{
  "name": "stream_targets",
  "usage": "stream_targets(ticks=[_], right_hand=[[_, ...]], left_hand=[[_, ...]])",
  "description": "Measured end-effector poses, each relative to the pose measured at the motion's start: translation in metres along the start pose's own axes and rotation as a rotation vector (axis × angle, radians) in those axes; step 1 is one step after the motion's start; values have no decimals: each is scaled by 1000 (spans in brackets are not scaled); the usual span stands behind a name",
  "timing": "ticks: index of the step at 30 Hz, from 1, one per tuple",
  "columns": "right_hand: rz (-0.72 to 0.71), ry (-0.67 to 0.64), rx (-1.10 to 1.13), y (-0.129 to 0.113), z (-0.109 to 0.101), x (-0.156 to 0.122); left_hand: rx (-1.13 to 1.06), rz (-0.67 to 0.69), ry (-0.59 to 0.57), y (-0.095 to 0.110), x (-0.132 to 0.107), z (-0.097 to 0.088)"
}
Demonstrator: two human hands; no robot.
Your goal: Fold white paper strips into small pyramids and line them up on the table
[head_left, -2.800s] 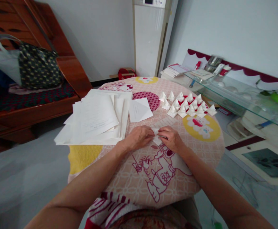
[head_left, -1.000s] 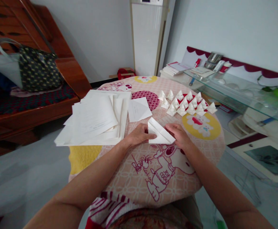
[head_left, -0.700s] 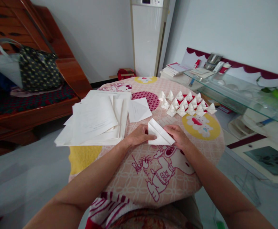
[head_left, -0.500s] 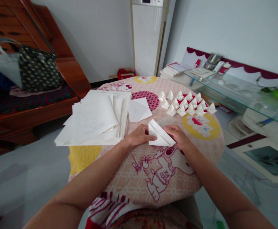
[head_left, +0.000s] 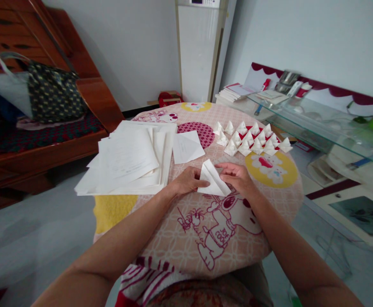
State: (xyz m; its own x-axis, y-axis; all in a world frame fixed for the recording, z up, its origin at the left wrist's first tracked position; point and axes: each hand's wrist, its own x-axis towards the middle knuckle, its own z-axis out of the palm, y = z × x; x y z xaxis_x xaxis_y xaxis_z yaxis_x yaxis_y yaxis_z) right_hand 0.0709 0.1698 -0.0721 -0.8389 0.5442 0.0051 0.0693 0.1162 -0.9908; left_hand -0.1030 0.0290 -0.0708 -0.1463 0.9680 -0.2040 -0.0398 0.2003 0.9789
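A white folded paper triangle (head_left: pixel 212 179) stands on edge on the round table (head_left: pixel 180 238), which is covered by a pink cartoon cloth. My left hand (head_left: pixel 188 181) pinches its left corner, fingers closed on the paper. On the triangle's right side, my right hand (head_left: pixel 237 177) holds it with fingers curled along the upper edge. Beyond my hands lies a single white sheet (head_left: pixel 187 147).
A loose stack of white papers (head_left: pixel 128 157) covers the table's left part. Several small folded paper pieces (head_left: pixel 253 140) stand in rows at the far right. A glass shelf (head_left: pixel 320 123) with clutter runs along the right. A wooden bench holds a patterned bag (head_left: pixel 50 91) at the left.
2.8 s ago both hands pressed a small flat paper on the cloth. Now a larger folded triangle stands between them, and my right hand has slid up along its upper edge.
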Motion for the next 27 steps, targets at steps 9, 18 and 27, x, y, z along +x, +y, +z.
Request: stream_targets(ticks=[9, 18, 27], right_hand=[[43, 92, 31, 7, 1, 7], [89, -23, -128, -2, 6, 7], [-45, -358, -498, -24, -16, 52]], left_hand=[[0, 37, 49, -2, 2, 1], [120, 58, 118, -5, 3, 3], [667, 250, 483, 3, -8, -6]])
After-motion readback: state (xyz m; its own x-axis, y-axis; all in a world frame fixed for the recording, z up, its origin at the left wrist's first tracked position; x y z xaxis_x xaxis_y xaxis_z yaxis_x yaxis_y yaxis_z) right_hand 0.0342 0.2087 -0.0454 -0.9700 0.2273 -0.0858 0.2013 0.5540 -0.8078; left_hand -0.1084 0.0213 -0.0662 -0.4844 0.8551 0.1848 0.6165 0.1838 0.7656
